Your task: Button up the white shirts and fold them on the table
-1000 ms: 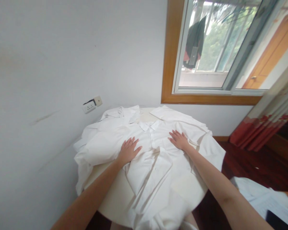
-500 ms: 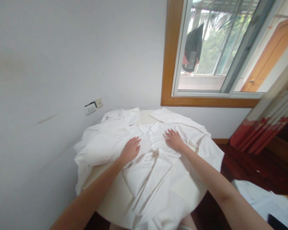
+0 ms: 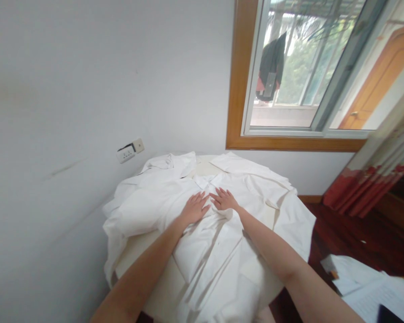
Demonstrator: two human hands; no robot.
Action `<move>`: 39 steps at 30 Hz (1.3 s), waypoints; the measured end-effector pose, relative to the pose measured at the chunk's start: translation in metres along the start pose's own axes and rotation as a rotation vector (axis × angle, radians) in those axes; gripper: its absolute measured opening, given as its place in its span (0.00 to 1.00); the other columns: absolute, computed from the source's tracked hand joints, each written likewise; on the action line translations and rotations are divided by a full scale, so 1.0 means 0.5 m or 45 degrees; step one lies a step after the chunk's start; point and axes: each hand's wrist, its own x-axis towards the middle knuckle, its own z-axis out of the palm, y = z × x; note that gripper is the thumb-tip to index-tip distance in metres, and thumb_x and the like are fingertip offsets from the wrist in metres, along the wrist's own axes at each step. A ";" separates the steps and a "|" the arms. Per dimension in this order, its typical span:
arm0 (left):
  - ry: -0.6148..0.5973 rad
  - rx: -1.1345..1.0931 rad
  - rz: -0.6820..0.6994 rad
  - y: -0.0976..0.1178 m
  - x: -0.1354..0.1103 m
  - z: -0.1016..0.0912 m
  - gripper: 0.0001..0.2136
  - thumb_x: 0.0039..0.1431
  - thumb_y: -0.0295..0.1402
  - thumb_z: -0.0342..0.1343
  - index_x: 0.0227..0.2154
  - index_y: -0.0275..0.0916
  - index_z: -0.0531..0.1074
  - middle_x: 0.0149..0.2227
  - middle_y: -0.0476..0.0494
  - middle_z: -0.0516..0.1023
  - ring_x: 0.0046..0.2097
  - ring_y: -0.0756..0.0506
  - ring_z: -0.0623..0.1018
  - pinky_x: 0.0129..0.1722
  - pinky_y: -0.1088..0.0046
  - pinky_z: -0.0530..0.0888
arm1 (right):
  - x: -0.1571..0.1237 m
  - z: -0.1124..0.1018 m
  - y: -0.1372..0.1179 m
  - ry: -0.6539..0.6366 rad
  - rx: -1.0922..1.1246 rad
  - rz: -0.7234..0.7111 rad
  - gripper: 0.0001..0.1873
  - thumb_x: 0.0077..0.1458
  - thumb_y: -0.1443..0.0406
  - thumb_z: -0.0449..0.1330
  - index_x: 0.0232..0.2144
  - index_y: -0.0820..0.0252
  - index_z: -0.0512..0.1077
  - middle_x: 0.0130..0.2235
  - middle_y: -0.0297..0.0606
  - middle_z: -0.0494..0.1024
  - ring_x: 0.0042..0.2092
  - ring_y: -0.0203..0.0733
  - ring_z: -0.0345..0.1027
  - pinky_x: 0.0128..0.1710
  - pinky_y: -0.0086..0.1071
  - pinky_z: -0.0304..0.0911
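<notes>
After both slid inward, the left hand [image 3: 195, 208] and right hand [image 3: 224, 200] lay flat, grasping nothing, so smoothing apparently reached the middle of the shirt [image 3: 247, 190].

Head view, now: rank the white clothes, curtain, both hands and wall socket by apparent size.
1. White clothes
2. Curtain
3. Left hand and right hand: too alike to rank
4. Wall socket

Left hand [image 3: 195, 208] | right hand [image 3: 224, 200] | moved inward | now adjacent, perhaps touching
</notes>
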 end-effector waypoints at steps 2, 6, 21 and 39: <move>-0.017 0.002 0.003 0.002 0.001 -0.003 0.26 0.64 0.49 0.38 0.62 0.44 0.56 0.65 0.42 0.55 0.66 0.42 0.54 0.63 0.57 0.53 | 0.002 0.003 0.003 -0.005 0.007 0.000 0.27 0.63 0.53 0.41 0.63 0.44 0.54 0.66 0.34 0.50 0.67 0.43 0.41 0.64 0.44 0.39; -0.050 -0.003 0.011 -0.002 -0.008 -0.013 0.29 0.63 0.52 0.37 0.62 0.44 0.55 0.66 0.42 0.54 0.66 0.42 0.54 0.63 0.57 0.52 | -0.005 0.009 0.031 -0.027 0.027 -0.002 0.31 0.61 0.48 0.43 0.64 0.49 0.52 0.67 0.37 0.47 0.67 0.43 0.38 0.64 0.44 0.35; 0.076 0.028 0.046 -0.073 -0.100 -0.042 0.25 0.63 0.49 0.43 0.59 0.46 0.62 0.63 0.42 0.60 0.64 0.40 0.60 0.62 0.57 0.57 | -0.084 0.010 0.207 0.140 0.097 0.006 0.27 0.63 0.53 0.44 0.60 0.56 0.61 0.64 0.42 0.57 0.65 0.47 0.48 0.62 0.43 0.46; 0.098 -0.170 -0.228 0.070 0.007 -0.050 0.12 0.55 0.34 0.56 0.42 0.40 0.73 0.43 0.41 0.72 0.48 0.41 0.68 0.50 0.63 0.64 | -0.024 -0.030 0.015 0.017 0.576 0.018 0.20 0.51 0.51 0.61 0.40 0.59 0.70 0.31 0.35 0.74 0.32 0.37 0.66 0.31 0.28 0.56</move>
